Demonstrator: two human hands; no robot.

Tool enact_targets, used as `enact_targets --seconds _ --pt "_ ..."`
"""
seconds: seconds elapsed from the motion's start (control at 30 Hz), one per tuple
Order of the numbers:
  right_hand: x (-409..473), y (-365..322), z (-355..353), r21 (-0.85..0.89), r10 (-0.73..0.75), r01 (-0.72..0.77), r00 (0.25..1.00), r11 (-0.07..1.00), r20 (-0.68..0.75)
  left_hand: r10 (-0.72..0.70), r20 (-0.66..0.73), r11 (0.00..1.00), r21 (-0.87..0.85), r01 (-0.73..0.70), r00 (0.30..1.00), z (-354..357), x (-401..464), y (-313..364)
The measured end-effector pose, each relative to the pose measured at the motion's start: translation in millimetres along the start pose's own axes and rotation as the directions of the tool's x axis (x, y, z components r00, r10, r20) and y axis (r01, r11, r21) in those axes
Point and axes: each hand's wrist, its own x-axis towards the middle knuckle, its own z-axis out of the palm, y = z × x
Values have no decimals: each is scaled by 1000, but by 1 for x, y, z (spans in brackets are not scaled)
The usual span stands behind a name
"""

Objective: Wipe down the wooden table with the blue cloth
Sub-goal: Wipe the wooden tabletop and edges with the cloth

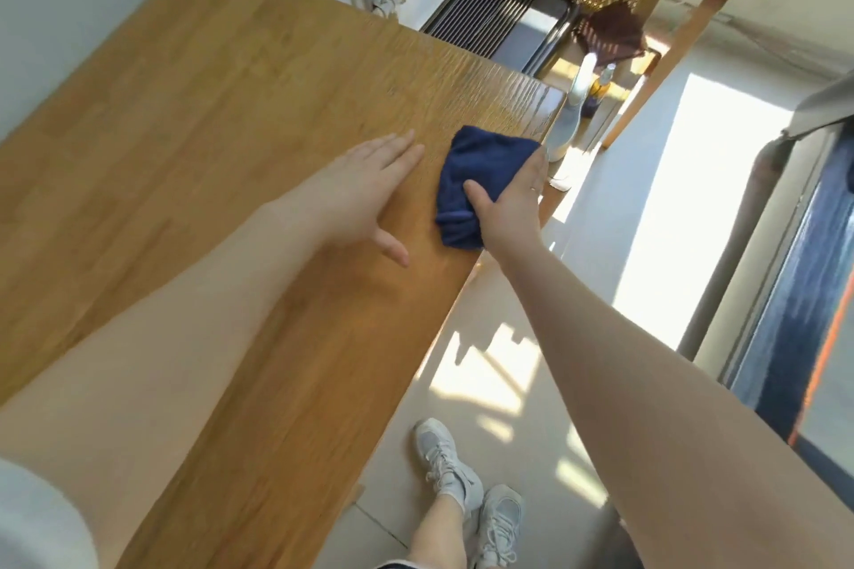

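- Since the wooden surface [194, 143] fills most of my view, I start there: one table, its long axis running away from me toward a far corner, with its right-hand edge beside the floor.
- My left hand [358, 194] lies flat on the wood with its fingers [397, 148] straight and spread, holding nothing; I judge it a brace.
- My right hand [508, 203] presses down on the blue cloth [480, 171], thumb out across the fabric and the remaining fingers laid along its right side, flat more than curled.
- One cloth, bunched into a rough square, sits near the far right corner of the surface, just inside the right edge and just beside my left hand without touching it.
- The relation that counts: the cloth is under my right hand already, and the unwiped stretch, as I judge it, lies left and back toward me, so the next stroke draws that way.
- Beyond the corner stands one pale spray bottle [570, 116] on the floor.
- Count: two hands, one cloth, one table, one bottle.
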Motion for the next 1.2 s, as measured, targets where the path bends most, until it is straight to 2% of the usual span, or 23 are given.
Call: enact_targets --seconds 0.1,0.23,0.43,0.5,0.7,0.93,1.03,1.13,1.2 --pt "-16 4 5 -53 -40 38 999 998 -27 36 76 996 74 -41 996 -5 23 2" --pt "-30 14 11 -103 -109 112 994 988 28 39 137 988 142 -59 990 -8 40 1" --pt "60 -13 -15 -97 12 -20 997 995 -80 20 152 983 177 -47 988 -7 48 2" --pt "64 -15 -18 -100 28 -37 996 994 -90 10 169 986 165 -39 986 -6 48 4" --pt "14 -1 -8 -74 -49 56 994 996 93 -44 218 993 114 19 975 -14 46 7" --pt "87 -8 -33 -71 -39 45 995 996 88 -160 315 979 170 110 936 -23 50 22" --pt "83 -6 -42 -77 -31 41 991 996 130 -202 326 974 164 155 923 -25 51 33" --pt "52 -2 -40 -39 -45 56 966 998 256 -264 335 965 103 243 905 -28 53 43" --pt "52 -1 -35 -3 -61 65 958 998 281 -307 307 946 -7 325 901 -30 55 45"
